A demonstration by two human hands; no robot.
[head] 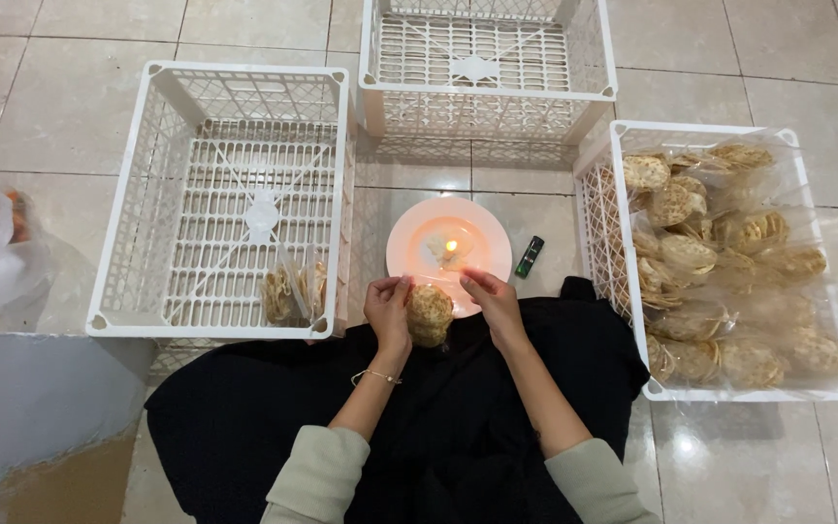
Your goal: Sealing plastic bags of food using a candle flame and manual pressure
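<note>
1. Head view looks down on a seated person: the left hand (pixel 387 303) and right hand (pixel 490 296) each pinch the top of a clear bag of round crackers (pixel 430 315), held upright between them over the lap.
2. Just beyond, a lit candle (pixel 450 248) stands on a pink plate (pixel 409 254) — the bag's mouth is near the flame, so sealing looks like the step in hand.
3. Next, I judge, the pinched film edge needs a steady, brief pass — too long would burn it.
4. Left crate (pixel 118 233) holds one bag; right crate (pixel 598 209) is full.
</note>
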